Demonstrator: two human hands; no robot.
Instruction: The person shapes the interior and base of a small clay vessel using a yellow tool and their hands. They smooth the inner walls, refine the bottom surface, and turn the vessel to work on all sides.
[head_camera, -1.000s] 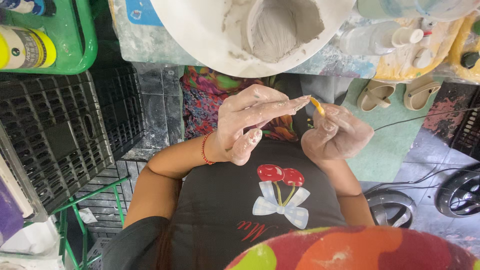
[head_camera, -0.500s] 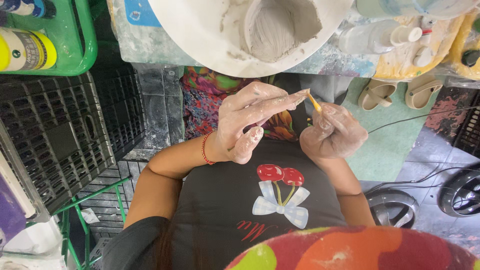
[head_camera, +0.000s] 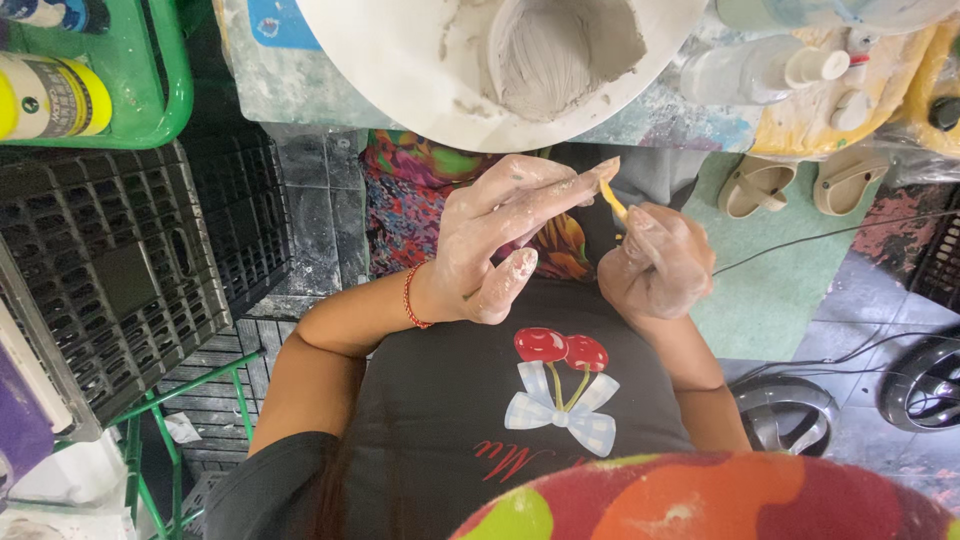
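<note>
Matt clay-caked left hand (head_camera: 500, 245), glossy white bowl (head_camera: 420, 70), rough grey clay (head_camera: 565, 50), black plastic crate (head_camera: 110, 280)

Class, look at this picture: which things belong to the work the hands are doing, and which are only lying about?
In hand:
- clay-smeared left hand, fingers stretched out
- clay-smeared right hand
- thin orange stick, held by the right hand against the left fingertips

Lying about:
- grey clay pot on white round wheel
- black plastic crate
- beige sandals
- yellow-capped bottle

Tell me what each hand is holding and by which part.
The right hand grips a thin orange stick by its lower end, tip against the left fingertips. The left hand holds nothing.
</note>
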